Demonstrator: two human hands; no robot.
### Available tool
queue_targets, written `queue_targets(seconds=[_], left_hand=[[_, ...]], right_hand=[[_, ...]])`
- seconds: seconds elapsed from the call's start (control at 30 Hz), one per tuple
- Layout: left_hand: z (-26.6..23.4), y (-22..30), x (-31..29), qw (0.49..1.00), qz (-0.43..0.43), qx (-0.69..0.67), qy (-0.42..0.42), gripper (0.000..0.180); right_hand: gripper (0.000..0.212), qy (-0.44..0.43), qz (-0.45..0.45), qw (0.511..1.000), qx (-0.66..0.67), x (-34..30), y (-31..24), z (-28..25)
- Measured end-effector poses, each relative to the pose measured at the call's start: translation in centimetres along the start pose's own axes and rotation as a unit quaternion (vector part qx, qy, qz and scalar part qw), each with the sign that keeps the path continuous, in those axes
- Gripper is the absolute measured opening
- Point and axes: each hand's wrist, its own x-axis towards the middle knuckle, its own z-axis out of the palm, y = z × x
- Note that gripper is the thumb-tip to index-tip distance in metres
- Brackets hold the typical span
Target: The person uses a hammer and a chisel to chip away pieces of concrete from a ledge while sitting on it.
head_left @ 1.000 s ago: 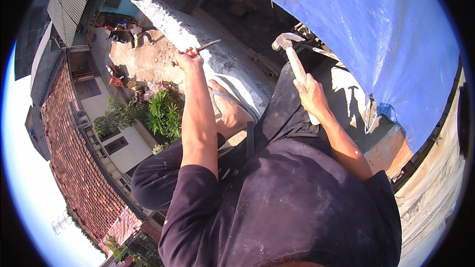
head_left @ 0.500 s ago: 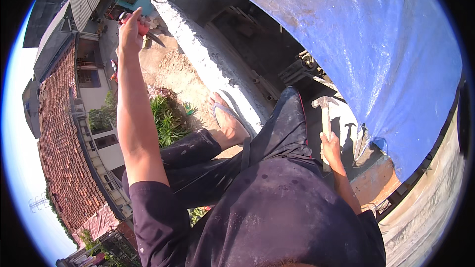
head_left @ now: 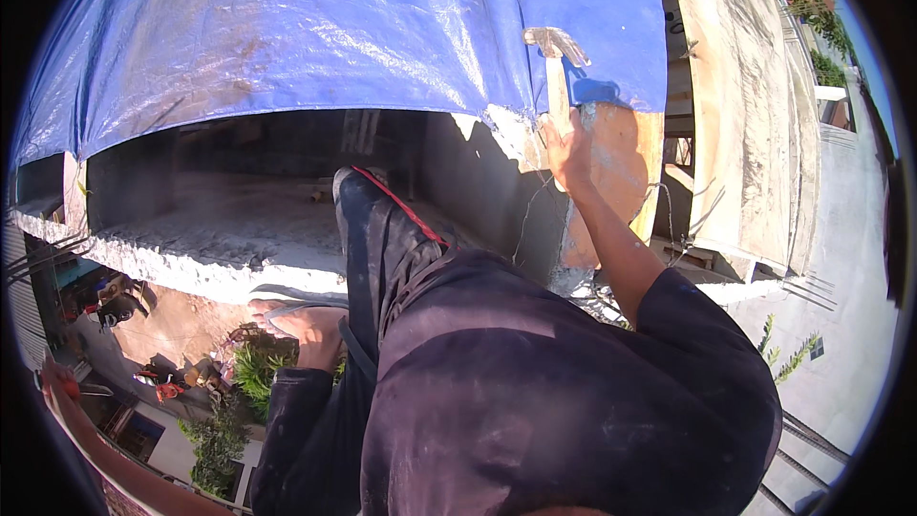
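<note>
Before the blue tarp [head_left: 382, 29] now shows the hammer [head_left: 557, 76], previously beside its edge.

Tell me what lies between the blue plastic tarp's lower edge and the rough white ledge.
The head view shows a dark, shaded opening, partly hidden by the person's dark-trousered knee.

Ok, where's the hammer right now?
In the head view, upper area, right of centre: the hammer is in the right hand, seen against the blue tarp.
</note>
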Motion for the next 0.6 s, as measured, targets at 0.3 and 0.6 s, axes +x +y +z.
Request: queue_targets(seconds=[0.3, 0.6], left_hand=[[-4.5, 0.6, -1.7, 0.999, -0.016, 0.012, -0.033, 0.026], [3.2, 13.7, -13.2, 0.991, -0.092, 0.096, -0.011, 0.030]], right_hand=[[0.060, 0.080, 0.142, 0.980, -0.117, -3.0, 16.1, 2.9], [0.070, 0.150, 0.141, 0.971, -0.119, 0.1, 17.7, 2.6]])
